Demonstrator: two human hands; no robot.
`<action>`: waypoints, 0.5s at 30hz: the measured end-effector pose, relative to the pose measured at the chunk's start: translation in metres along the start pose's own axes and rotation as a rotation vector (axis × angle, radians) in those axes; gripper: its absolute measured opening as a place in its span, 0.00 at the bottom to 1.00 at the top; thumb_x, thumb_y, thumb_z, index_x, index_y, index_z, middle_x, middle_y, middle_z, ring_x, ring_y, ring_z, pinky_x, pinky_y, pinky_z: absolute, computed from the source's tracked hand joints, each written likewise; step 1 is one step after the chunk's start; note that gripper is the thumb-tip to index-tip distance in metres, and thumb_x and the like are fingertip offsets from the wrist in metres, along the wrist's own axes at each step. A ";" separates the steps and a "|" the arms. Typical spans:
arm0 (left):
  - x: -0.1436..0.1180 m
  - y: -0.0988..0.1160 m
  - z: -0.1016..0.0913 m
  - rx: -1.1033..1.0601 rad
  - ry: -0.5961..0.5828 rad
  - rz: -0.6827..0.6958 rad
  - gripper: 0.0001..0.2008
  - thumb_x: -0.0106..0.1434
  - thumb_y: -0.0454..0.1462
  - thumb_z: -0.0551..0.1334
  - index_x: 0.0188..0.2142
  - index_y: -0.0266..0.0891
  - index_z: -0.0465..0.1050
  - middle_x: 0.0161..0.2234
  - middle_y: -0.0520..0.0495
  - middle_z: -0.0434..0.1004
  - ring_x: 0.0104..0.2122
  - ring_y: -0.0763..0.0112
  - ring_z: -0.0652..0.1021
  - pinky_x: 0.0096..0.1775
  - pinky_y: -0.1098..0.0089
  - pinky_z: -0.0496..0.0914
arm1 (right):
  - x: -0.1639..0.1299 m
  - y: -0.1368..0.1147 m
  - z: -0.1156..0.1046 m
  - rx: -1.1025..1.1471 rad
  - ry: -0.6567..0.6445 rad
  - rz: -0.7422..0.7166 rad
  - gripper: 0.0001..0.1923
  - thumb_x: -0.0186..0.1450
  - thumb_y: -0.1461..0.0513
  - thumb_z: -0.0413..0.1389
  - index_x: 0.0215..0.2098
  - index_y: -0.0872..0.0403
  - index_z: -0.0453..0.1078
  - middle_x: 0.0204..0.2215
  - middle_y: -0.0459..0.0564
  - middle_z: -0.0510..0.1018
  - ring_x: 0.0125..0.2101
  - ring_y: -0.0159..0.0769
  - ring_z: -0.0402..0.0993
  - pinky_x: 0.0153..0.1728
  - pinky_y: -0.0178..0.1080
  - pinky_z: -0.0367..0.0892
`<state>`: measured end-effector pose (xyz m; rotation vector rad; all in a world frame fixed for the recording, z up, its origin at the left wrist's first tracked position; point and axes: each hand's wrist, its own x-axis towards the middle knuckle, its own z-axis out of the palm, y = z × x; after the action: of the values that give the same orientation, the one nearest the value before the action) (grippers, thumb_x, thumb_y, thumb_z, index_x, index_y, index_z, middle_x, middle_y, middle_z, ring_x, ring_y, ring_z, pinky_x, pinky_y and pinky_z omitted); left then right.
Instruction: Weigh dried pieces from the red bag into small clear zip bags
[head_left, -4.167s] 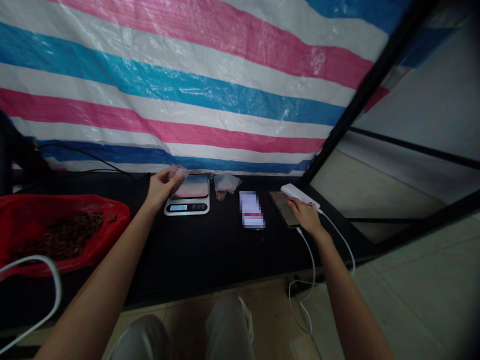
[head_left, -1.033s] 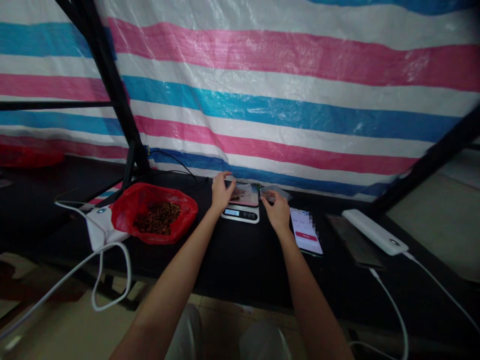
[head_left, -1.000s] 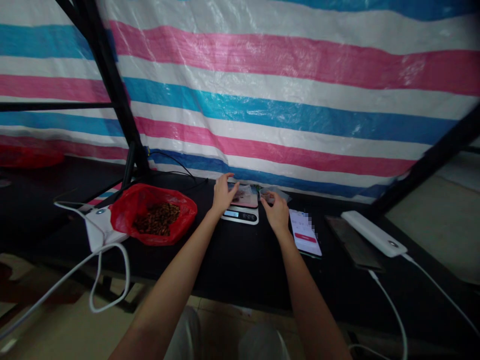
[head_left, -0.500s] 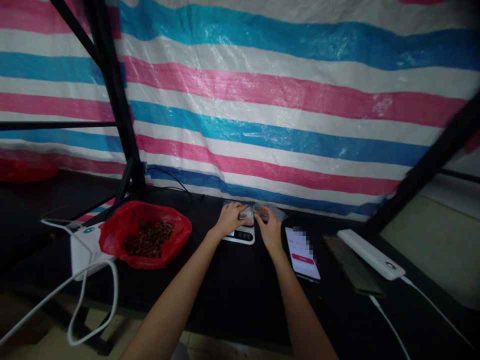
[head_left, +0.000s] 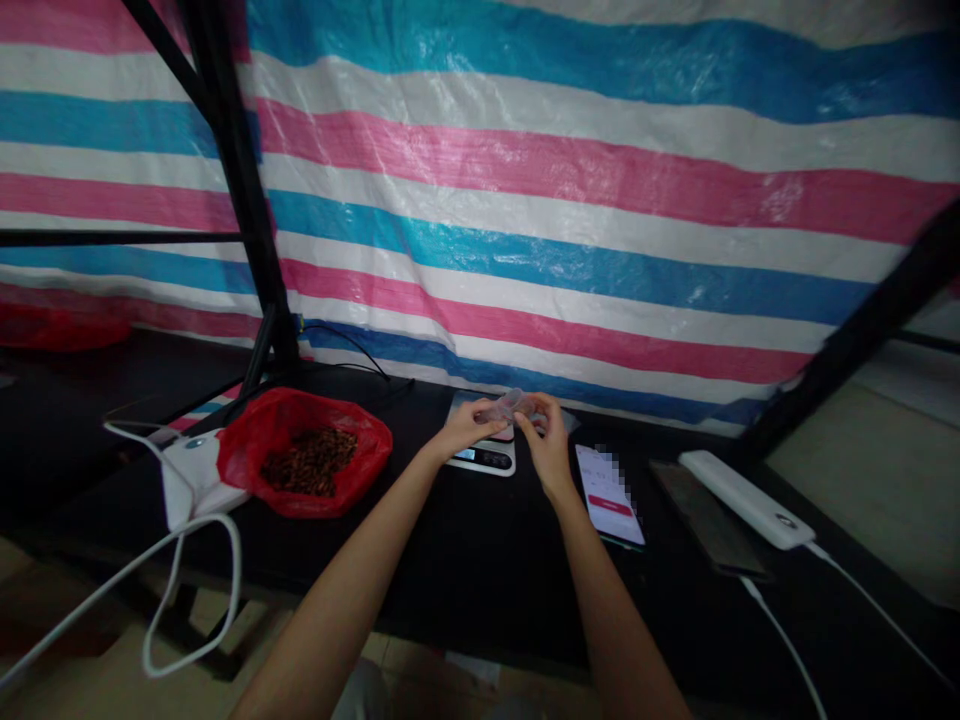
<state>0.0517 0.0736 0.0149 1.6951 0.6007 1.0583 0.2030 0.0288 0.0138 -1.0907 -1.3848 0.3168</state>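
My left hand (head_left: 463, 430) and my right hand (head_left: 546, 432) meet over a small white digital scale (head_left: 496, 462) with a lit display. Between them they pinch a clear plastic bag (head_left: 508, 404), its film bunched at the fingertips. Fingers of both hands are closed on it. What the bag holds, if anything, I cannot make out. More clear plastic (head_left: 568, 423) lies on the table just beyond my right hand. To the left, an open red plastic bag (head_left: 371, 452) holds a heap of small dark brown pieces (head_left: 311, 462).
Right of the scale lie a lit phone (head_left: 609, 497), a dark phone (head_left: 705, 520) and a white power bank (head_left: 746, 498), with cables. A white device (head_left: 180, 490) with a looping cable sits left. Black frame posts (head_left: 244, 190) and a striped sheet (head_left: 525, 230) stand behind the black table (head_left: 480, 580).
Both hands have risen slightly off the scale and drawn together, lifting the clear bag between them. More of the scale's display now shows. The view has shifted a little.
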 end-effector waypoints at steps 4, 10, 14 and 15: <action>0.000 0.003 0.004 -0.161 -0.013 -0.039 0.32 0.44 0.52 0.66 0.44 0.33 0.72 0.41 0.40 0.76 0.40 0.62 0.75 0.43 0.67 0.67 | 0.002 -0.004 -0.003 0.033 -0.016 -0.031 0.18 0.58 0.54 0.54 0.45 0.51 0.66 0.46 0.52 0.70 0.45 0.40 0.67 0.40 0.39 0.66; -0.004 0.014 0.004 -0.227 -0.011 -0.082 0.30 0.43 0.52 0.67 0.41 0.32 0.73 0.34 0.43 0.77 0.36 0.66 0.75 0.36 0.72 0.67 | 0.002 -0.013 -0.004 0.053 -0.081 -0.080 0.19 0.60 0.55 0.52 0.49 0.50 0.66 0.49 0.52 0.69 0.47 0.39 0.66 0.41 0.39 0.66; -0.006 0.020 0.005 -0.230 -0.017 -0.110 0.30 0.43 0.52 0.67 0.39 0.31 0.73 0.26 0.47 0.75 0.31 0.69 0.74 0.31 0.73 0.66 | 0.001 -0.014 -0.003 0.036 -0.083 -0.073 0.20 0.61 0.54 0.52 0.50 0.50 0.65 0.50 0.53 0.68 0.47 0.39 0.66 0.40 0.40 0.67; -0.006 0.020 0.006 -0.235 -0.012 -0.109 0.30 0.43 0.52 0.67 0.39 0.31 0.73 0.25 0.47 0.74 0.30 0.69 0.74 0.31 0.73 0.66 | 0.001 -0.014 -0.003 0.037 -0.080 -0.063 0.20 0.60 0.54 0.52 0.50 0.51 0.65 0.50 0.53 0.68 0.47 0.39 0.66 0.40 0.40 0.67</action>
<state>0.0516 0.0583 0.0307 1.4483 0.5326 0.9989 0.2001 0.0212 0.0250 -1.0114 -1.4760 0.3420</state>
